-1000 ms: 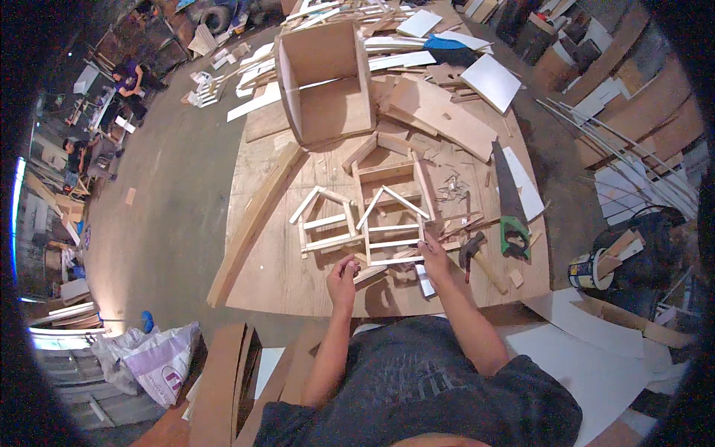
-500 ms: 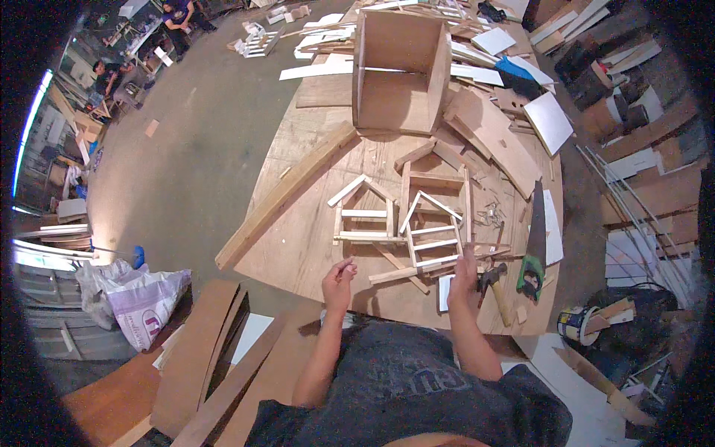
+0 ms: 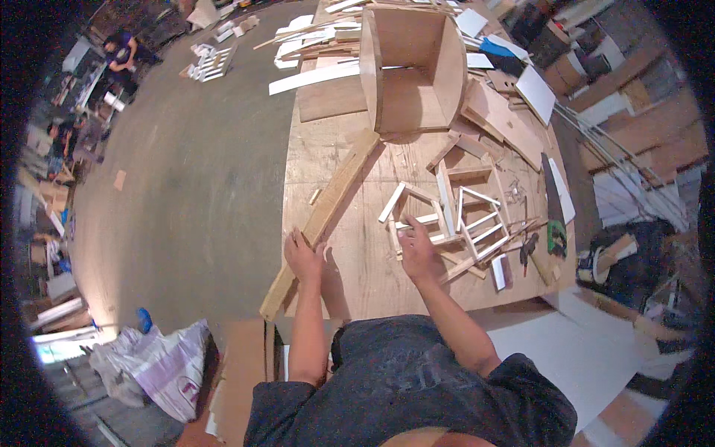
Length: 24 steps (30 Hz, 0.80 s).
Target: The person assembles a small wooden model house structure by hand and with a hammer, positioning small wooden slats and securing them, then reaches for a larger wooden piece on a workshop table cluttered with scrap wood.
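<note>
My left hand (image 3: pixel 304 257) is closed over the lower part of a long wooden beam (image 3: pixel 341 182), which lies slanted on the plywood table. My right hand (image 3: pixel 419 255) has its fingers partly spread at the lower slats of a small house-shaped wooden frame (image 3: pixel 402 195); whether they touch it I cannot tell. To the right lies a second small frame (image 3: pixel 482 237) with white slats. It overlaps a larger bare-wood frame (image 3: pixel 471 175) with a peaked top.
An open plywood box (image 3: pixel 417 104) stands at the table's far side, by scrap strips. On the right are a green-handled saw (image 3: pixel 556 237), a hammer (image 3: pixel 529 246) and loose nails (image 3: pixel 514 192). A white-purple sack (image 3: pixel 171 372) sits lower left. Two people are far left.
My left hand has moved onto the beam. My right hand has moved left, from beside the second frame to the first. The whole view has shifted and turned.
</note>
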### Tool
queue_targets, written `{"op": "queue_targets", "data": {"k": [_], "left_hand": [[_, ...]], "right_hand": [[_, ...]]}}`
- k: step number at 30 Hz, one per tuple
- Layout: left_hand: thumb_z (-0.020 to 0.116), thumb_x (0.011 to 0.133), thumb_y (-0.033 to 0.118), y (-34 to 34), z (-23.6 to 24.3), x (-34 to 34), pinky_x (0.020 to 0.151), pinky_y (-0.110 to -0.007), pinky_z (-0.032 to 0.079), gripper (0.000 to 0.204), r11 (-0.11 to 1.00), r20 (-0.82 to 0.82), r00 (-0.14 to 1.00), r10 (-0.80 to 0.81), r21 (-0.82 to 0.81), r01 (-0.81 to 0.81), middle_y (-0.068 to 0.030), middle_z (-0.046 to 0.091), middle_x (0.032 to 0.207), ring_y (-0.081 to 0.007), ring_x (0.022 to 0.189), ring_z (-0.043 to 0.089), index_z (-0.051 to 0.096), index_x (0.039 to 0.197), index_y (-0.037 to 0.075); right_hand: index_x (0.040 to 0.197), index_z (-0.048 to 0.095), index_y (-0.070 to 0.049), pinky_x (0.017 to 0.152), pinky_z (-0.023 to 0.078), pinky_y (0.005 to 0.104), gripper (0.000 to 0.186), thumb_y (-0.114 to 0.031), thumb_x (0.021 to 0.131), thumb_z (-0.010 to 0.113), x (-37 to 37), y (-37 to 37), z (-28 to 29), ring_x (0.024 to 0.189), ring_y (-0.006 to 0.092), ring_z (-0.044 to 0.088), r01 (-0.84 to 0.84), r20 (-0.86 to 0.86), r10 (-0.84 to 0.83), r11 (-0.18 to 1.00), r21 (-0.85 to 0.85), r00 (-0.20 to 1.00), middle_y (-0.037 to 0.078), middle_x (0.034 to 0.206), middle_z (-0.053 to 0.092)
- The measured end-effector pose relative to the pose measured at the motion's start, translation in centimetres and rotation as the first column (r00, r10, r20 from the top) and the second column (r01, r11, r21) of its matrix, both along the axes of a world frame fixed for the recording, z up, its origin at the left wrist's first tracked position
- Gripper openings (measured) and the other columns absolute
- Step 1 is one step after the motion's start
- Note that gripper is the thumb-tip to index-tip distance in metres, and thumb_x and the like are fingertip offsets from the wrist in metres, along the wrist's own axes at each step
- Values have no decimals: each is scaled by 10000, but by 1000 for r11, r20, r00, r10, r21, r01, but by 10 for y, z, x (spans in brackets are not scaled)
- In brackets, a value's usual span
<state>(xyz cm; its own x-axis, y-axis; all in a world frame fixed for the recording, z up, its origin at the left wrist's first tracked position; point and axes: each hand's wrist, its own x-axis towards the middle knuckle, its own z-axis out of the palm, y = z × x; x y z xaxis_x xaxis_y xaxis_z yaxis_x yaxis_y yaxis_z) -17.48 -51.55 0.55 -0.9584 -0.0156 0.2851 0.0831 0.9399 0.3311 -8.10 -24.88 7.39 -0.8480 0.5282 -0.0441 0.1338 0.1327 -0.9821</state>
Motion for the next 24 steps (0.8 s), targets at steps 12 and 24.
{"op": "queue_targets", "data": {"k": [12,24], "left_hand": [[898,713,259,-54,2,39,970,-510,483,676,987,145,981,-129,115,113,-172,584,1137,-401,1112,576,632,1293,33],[889,719,214,38,121,64,972,-501,462,649,853,1,859,-513,115,509,-136,602,1112,-372,1062,576,641,1298,58]], "right_hand": [[1409,582,-31,874,574,341,433,-142,994,639,1,-30,23,1035,188,710,58,74,-64,996,72,995,139,1136,732],[1520,479,-78,1020,545,435,708,-120,873,765,54,83,75,1382,347,499,332,-77,-372,695,638,925,198,1554,399]]}}
